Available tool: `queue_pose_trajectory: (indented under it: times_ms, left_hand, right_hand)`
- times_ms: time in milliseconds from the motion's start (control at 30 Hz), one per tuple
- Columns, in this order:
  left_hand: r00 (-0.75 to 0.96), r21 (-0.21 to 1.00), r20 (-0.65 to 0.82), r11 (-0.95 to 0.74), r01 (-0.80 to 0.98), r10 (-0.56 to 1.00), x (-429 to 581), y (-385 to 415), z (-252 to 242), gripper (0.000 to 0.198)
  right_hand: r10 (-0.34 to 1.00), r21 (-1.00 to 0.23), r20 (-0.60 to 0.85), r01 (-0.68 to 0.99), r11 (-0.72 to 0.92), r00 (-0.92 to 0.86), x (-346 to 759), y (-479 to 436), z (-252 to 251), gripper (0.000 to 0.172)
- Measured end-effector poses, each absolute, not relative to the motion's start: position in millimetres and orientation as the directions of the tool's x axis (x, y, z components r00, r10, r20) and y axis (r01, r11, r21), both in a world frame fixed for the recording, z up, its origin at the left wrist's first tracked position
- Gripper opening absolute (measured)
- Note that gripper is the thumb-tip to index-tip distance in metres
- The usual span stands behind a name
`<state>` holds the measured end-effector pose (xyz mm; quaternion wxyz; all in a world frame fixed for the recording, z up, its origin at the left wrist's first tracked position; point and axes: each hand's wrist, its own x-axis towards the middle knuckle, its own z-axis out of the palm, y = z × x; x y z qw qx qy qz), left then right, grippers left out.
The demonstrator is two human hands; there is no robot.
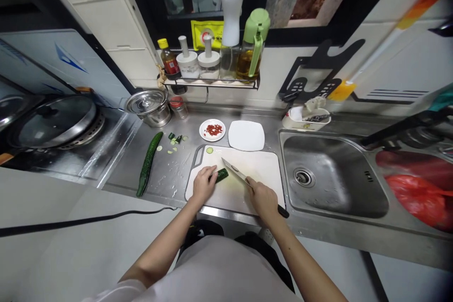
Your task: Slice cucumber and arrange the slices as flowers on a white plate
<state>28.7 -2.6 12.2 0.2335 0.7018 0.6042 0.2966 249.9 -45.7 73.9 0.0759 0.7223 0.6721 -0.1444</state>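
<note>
My left hand (204, 184) is closed on a short piece of cucumber (222, 175), pressing it onto the white cutting board (240, 200). In my right hand (262, 198) is a kitchen knife (236, 171) with a black handle. Its blade points up and left, just right of the cucumber piece; whether they touch I cannot tell. One thin cucumber slice (209, 150) lies near the board's top left corner. Beyond the board stand a small white plate of chopped red pieces (214, 130) and a white square plate (247, 135).
Left of the board lie a whole cucumber (148, 163) and several cucumber scraps (172, 141). A lidded steel pot (150, 107) and a red-lidded jar (179, 107) stand behind. The sink (334, 174) is at right, with a red plastic bag (421, 198) beyond it. A condiment shelf (215, 83) hangs above.
</note>
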Motion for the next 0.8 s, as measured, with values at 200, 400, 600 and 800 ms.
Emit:
queue_pose_trajectory:
  times_ms: [200,400,600,800]
  left_hand:
    - [-0.098,0.798,0.167,-0.077,0.598,0.981,22,8,22,0.034]
    - [0.153,0.732,0.182,-0.238,0.639,0.971,31,26,51,0.032]
    - [0.393,0.625,0.055,-0.339,0.703,0.918,46,28,71,0.03]
    - [0.417,0.662,0.027,-0.329,0.674,0.909,53,24,68,0.021]
  right_hand:
    - [0.992,-0.054,-0.126,0.998,-0.015,0.008,253,-50,68,0.04]
    - [0.996,-0.037,0.035,0.996,0.084,-0.083,260,-54,61,0.041]
    - [0.986,-0.008,0.091,0.99,0.139,-0.138,263,-56,61,0.04]
    - [0.989,-0.001,0.05,0.99,0.139,-0.139,264,-62,59,0.037]
